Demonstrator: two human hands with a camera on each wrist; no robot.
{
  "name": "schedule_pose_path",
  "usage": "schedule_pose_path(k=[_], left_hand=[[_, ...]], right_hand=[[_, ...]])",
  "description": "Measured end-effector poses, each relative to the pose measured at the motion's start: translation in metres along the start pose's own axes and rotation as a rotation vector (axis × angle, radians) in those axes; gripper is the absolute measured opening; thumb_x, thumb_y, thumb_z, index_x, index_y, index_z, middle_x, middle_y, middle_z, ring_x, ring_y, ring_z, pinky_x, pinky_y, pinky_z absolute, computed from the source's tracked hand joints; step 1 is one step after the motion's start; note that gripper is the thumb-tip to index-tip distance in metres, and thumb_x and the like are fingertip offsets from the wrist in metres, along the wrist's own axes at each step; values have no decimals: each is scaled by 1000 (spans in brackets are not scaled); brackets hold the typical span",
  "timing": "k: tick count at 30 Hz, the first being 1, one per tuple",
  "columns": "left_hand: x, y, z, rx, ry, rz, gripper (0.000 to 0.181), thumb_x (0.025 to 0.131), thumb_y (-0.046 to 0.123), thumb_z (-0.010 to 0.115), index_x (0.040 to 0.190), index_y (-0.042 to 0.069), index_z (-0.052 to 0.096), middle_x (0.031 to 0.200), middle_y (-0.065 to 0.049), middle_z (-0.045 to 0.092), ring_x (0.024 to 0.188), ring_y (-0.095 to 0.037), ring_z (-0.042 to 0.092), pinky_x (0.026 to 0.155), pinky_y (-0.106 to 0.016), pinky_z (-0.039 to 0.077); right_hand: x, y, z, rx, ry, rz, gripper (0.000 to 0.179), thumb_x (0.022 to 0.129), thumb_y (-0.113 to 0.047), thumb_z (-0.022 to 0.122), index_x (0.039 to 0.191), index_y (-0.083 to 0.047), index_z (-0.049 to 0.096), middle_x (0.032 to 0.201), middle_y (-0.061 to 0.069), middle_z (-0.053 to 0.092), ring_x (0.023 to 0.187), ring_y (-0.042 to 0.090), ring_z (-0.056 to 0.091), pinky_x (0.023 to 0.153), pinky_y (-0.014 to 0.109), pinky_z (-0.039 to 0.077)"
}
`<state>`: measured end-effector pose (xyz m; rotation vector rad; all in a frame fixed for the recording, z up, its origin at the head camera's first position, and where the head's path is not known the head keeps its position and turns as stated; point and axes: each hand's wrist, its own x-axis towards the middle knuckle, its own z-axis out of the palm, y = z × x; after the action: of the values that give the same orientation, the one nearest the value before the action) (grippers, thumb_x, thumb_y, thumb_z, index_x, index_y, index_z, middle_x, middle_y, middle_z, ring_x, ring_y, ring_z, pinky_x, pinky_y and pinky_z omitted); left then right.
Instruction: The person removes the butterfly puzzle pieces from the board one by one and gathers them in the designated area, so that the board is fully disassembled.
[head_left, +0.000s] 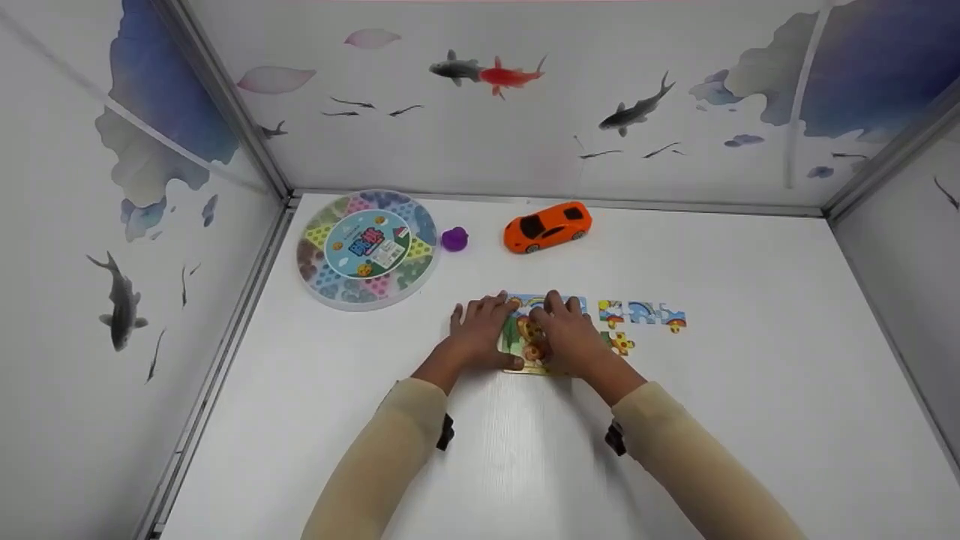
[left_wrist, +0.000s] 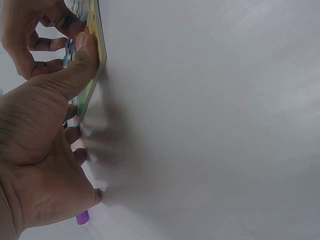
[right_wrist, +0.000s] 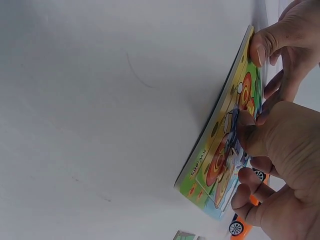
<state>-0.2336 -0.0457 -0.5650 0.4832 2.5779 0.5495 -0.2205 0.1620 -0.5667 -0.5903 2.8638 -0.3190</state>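
Note:
A colourful jigsaw puzzle board lies on the table, with a cartoon picture on it. My left hand holds it by the left side, thumb on the near edge and index fingertip by the far corner; the other fingers spread on the table. Over the board's right part is my right hand, fingers bent and thumb low on the picture. In the right wrist view its thumb meets a dark-blue puzzle piece, partly hidden by the fingers. Loose puzzle pieces lie just right of the board.
Behind the hands stand an orange toy car and a small purple toy. A round board-game box lies at the back left. Walls with painted fish enclose the white table at the back and sides.

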Motion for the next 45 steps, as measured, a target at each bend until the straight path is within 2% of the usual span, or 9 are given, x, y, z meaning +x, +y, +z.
schedule_pose_path(k=[11,17,19,24,27,32,36,40,45], left_hand=[[-1,1,0,11,-1,4,102,96,52,85,176,26,28,188,-4,15,171,-37,18,137,-71,8],[-1,0,0,1,-1,-7,103,96,52,85,177,25,28,188,-4,15,171,-37,17,138,-70,7],[3,-4,4,-9,4,-8,103,94,52,87,176,26,29,187,-4,16,170,-37,18,137,-71,8],[5,-5,6,-17,7,2,103,94,53,87,175,26,30,187,-5,16,170,-38,18,137,-72,8],[2,-2,1,-16,-11,0,103,95,51,86,176,25,28,188,-5,14,171,-36,16,138,-70,5],[11,-8,9,-30,-3,0,105,93,54,87,176,27,28,188,-2,12,171,-36,14,138,-70,3],[16,-12,14,-16,6,8,107,92,58,87,176,28,28,188,-2,13,170,-35,16,137,-70,5],[17,-14,15,-28,7,12,107,92,57,87,177,29,27,188,-1,12,171,-35,15,138,-70,4],[8,-10,10,-33,11,15,105,93,54,87,176,27,28,188,-3,13,171,-36,15,138,-70,5]], right_hand=[[-5,12,-7,69,-54,-68,58,96,-13,87,150,-14,66,152,15,46,133,40,45,110,65,52],[-6,15,-9,78,-47,-85,46,106,-19,75,151,-16,67,154,13,48,135,39,46,113,66,50],[-7,16,-9,87,-43,-90,43,108,-23,73,150,-15,68,153,12,49,136,40,47,114,67,49],[-10,19,-7,74,-5,-132,40,107,-29,75,142,-12,72,151,14,53,133,40,50,106,69,52],[-11,21,-7,71,18,-150,39,105,-29,76,140,-12,74,150,15,54,130,39,50,103,67,53],[-12,24,-5,94,60,-172,40,103,-29,78,139,-12,74,146,17,57,129,39,51,102,67,52],[-15,28,-4,108,101,-186,35,103,-31,79,133,-12,75,145,17,58,128,39,53,103,67,52],[-19,36,-4,135,123,-179,31,103,-33,80,126,-12,77,145,16,60,125,37,55,106,63,53],[-27,48,-7,170,112,-114,31,102,-33,80,126,-14,77,146,12,59,128,35,53,111,63,51]])
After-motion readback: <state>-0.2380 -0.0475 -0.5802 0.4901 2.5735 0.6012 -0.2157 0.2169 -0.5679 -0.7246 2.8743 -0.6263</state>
